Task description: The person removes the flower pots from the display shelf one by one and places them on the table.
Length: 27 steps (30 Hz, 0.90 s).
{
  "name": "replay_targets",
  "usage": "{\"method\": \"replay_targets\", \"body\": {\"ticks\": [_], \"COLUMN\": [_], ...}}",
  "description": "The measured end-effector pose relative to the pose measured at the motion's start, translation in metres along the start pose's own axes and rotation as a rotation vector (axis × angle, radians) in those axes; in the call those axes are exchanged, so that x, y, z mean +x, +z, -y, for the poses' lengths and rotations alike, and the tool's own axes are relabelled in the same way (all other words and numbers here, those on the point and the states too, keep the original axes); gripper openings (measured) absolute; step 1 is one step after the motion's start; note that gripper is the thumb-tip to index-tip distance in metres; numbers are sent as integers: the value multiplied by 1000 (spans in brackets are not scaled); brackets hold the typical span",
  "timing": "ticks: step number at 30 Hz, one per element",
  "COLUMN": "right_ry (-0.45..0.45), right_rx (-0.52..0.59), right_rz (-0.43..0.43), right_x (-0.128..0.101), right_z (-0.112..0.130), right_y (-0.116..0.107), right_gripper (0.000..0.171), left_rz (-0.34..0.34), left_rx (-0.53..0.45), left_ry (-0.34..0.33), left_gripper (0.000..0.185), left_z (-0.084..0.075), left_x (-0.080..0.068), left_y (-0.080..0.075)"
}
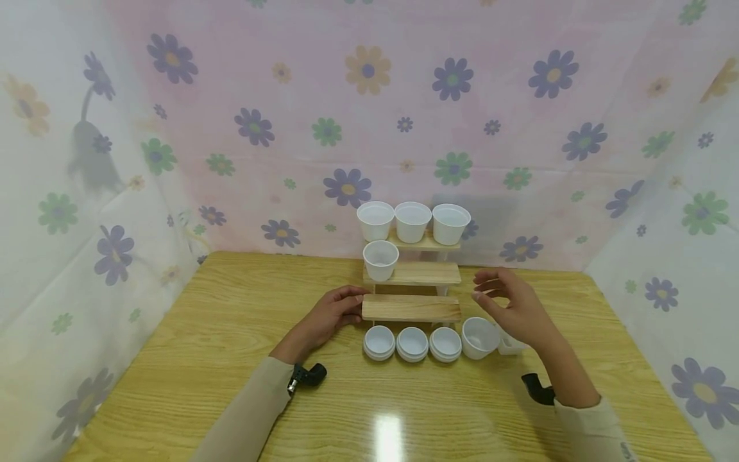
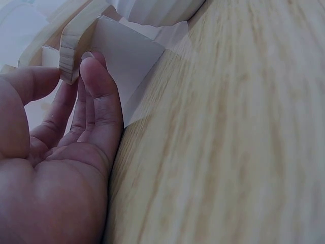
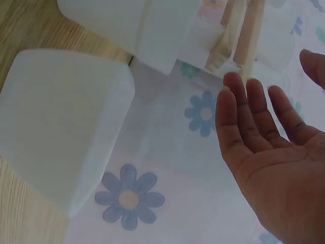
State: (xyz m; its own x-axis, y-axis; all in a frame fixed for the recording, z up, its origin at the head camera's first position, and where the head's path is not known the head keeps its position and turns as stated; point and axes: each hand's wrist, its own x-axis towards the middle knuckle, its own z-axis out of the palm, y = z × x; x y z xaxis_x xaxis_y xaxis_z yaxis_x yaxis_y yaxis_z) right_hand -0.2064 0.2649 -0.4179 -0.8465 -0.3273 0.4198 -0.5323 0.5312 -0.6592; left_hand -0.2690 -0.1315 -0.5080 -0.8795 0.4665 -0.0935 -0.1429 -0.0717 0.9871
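Left hand (image 1: pixel 331 314), fingers straight, steadies the stepped wooden rack (image 1: pixel 411 308); right hand (image 1: pixel 510 305), empty and relaxed, should grasp the nearby upright white foam cup (image 1: pixel 479 337) squarely by its wall.

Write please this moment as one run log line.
left hand: touches lowest step of wooden stand | right hand: open, above white cup | top step: three cups
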Motion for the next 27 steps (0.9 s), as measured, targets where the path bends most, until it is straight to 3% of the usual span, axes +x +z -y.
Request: {"method": "replay_targets", "body": {"ticks": [9, 27], "right_ry": [-8, -19], "right_rx": [-9, 21], "right_rz": [-64, -106], "right_x": [5, 18], "right_z": [13, 26], "right_y": [15, 37], "right_gripper": [36, 49], "left_rz": [3, -3], "left_rx": [0, -5], "left_ry": [6, -3], "left_gripper": [41, 39], "left_z": [0, 4], "left_x": [0, 2], "left_y": [0, -2]}}
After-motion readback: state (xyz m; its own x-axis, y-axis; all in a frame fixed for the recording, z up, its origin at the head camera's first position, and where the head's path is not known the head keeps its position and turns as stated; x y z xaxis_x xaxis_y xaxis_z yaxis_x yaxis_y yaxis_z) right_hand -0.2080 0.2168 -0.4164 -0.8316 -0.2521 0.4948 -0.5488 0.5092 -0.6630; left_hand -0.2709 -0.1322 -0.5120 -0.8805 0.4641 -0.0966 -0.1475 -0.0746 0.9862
